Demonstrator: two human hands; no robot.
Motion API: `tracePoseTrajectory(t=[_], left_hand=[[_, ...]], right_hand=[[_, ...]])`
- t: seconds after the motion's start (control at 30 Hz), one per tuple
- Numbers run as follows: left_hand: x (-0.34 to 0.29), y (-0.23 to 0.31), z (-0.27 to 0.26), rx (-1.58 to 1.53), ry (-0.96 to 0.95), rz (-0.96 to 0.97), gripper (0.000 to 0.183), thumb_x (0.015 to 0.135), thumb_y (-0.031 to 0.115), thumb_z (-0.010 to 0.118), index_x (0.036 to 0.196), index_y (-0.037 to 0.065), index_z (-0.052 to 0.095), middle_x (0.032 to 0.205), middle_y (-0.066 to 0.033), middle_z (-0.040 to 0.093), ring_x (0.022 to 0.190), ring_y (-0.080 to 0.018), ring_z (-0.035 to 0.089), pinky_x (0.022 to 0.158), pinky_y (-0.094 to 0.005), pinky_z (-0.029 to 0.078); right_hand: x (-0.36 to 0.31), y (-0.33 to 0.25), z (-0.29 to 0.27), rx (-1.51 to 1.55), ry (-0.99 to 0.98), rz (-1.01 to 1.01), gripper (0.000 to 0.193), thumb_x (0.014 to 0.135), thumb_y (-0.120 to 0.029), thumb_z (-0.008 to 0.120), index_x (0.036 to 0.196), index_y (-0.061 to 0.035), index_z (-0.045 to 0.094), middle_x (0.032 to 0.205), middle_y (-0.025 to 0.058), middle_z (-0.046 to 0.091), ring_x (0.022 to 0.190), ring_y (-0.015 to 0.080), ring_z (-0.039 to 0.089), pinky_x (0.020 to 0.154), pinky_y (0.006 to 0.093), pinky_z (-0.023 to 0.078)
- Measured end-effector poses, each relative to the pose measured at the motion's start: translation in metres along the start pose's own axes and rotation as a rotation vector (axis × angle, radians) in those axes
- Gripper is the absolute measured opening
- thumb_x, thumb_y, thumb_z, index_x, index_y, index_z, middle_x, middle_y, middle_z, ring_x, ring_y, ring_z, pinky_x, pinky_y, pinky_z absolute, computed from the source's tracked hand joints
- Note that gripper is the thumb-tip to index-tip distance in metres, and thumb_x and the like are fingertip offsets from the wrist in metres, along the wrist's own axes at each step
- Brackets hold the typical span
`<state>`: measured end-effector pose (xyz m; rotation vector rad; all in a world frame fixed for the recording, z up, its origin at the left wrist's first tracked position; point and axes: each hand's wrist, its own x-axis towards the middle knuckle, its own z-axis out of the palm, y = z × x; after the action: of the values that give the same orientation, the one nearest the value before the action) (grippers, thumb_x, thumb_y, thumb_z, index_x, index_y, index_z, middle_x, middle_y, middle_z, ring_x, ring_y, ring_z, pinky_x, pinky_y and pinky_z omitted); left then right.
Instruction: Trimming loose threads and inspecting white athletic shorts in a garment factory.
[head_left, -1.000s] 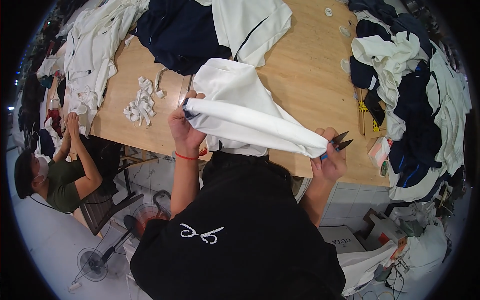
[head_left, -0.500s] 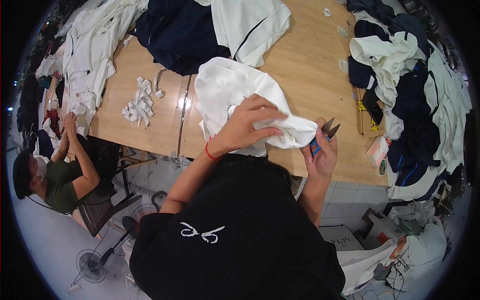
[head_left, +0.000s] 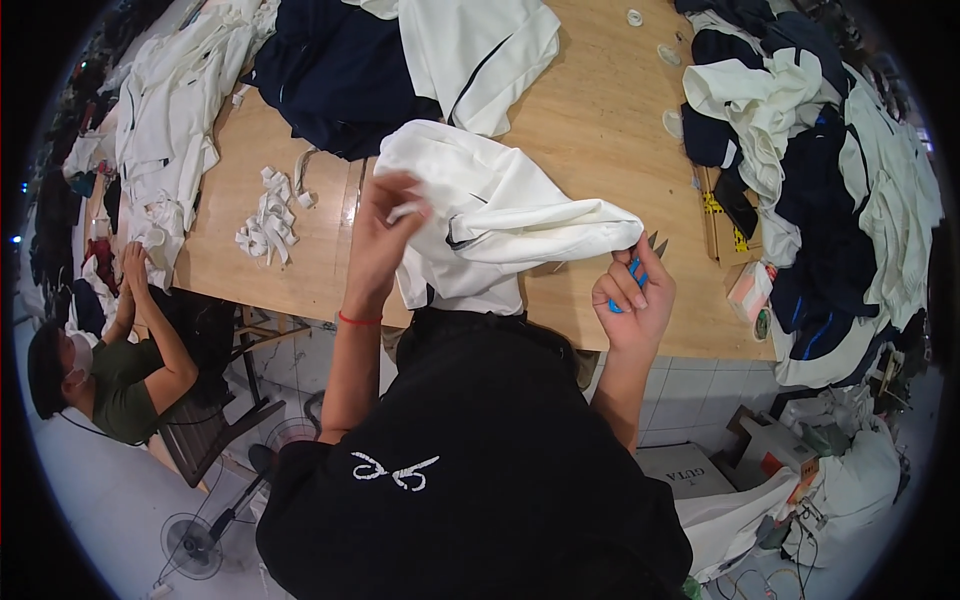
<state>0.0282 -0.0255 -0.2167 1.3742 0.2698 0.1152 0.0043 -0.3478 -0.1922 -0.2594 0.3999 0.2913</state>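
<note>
A white garment (head_left: 500,190) lies bunched on the table in front of me, one narrow part stretched out to the right. My right hand (head_left: 635,295) is closed around blue-handled scissors (head_left: 640,272). Its thumb and finger also pinch the tip of that narrow part, and the dark blades point away from me. Over the garment's left side is my left hand (head_left: 385,235), raised and blurred at the fingers. Between those fingers shows a small white strip of fabric (head_left: 405,210). Left of this hand lies a pile of similar white strips (head_left: 268,222).
Navy and white garments (head_left: 335,80) cover the far side of the wooden table (head_left: 580,100). More clothes (head_left: 815,220) are heaped on the right, near an open carton (head_left: 722,225). At the left, a masked co-worker (head_left: 130,365) handles white cloth; a fan (head_left: 192,545) stands behind.
My left hand has moved left, off the narrow part of the garment, and now has a small white strip in its fingers. My right hand keeps the scissors and the garment tip.
</note>
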Motion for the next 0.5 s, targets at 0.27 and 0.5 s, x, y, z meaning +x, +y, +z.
tracePoseTrajectory(t=[0.27, 0.5], left_hand=[[-0.042, -0.033, 0.064, 0.182, -1.168, -0.254, 0.050, 0.113, 0.036, 0.055, 0.151, 0.004, 0.056, 0.138, -0.0151, 0.068, 0.130, -0.0225, 0.063, 0.111, -0.0352, 0.049], [-0.043, -0.047, 0.087, -0.823, -0.786, -0.793, 0.044, 0.111, 0.041, 0.058, 0.139, 0.007, 0.062, 0.127, -0.0068, 0.069, 0.117, -0.0174, 0.066, 0.101, -0.0340, 0.054]], right_hand=[[-0.008, 0.006, 0.024, 0.055, 0.042, 0.012, 0.023, 0.114, -0.019, 0.048, 0.117, -0.0025, 0.064, 0.104, 0.0109, 0.073, 0.040, 0.0048, 0.037, 0.039, 0.0216, 0.030], [-0.010, 0.007, 0.010, 0.101, 0.006, -0.018, 0.027, 0.114, -0.020, 0.046, 0.126, -0.0033, 0.064, 0.126, 0.0146, 0.074, 0.042, 0.0042, 0.040, 0.042, 0.0201, 0.031]])
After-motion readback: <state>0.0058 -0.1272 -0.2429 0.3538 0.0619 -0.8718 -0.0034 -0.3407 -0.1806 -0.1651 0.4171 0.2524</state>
